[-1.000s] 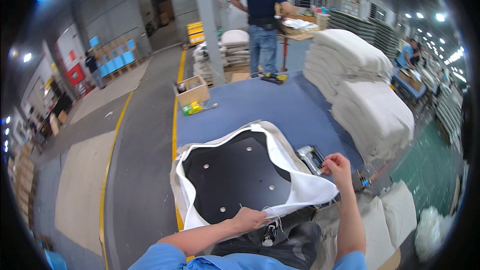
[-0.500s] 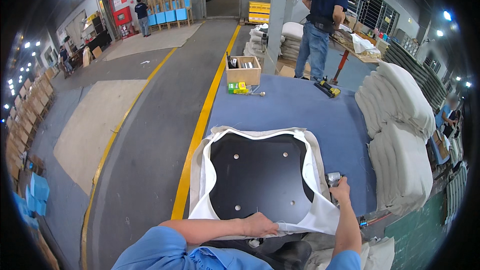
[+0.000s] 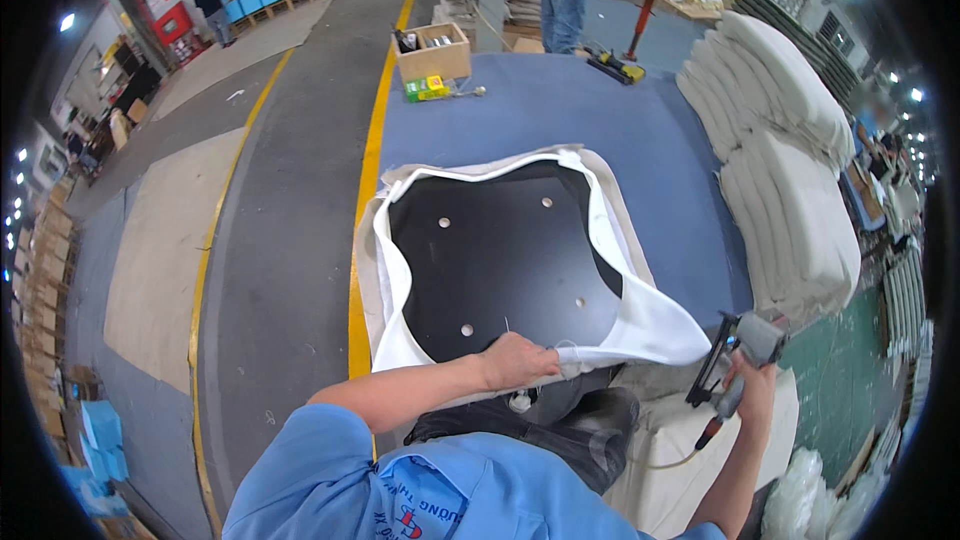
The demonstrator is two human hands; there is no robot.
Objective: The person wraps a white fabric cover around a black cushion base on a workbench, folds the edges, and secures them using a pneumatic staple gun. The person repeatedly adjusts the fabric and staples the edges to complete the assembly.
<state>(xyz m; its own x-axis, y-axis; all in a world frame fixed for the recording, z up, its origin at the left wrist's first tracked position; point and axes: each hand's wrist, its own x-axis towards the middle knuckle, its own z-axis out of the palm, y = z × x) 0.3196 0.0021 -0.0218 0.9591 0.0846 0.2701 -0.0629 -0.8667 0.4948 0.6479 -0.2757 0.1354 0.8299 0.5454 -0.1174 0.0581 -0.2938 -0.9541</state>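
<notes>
White upholstery fabric [image 3: 640,325] is pinched by the left hand [image 3: 515,360] over a black seat panel [image 3: 500,260] on the blue workbench [image 3: 650,140]; a pneumatic stapler [image 3: 740,355] is gripped in the right hand [image 3: 750,385]. Slackened tension could leave wrinkles stapled in.

- Evenly bright, lit from ceiling lamps glaring at far left and right rims.
- Soft shadows only.
- Strong fisheye bending, black corners.
- Slight blur toward edges.

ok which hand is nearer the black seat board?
Left. The left hand presses the white fabric at the near edge of the black seat board. The right hand holds a staple gun off beyond its right corner.
</notes>
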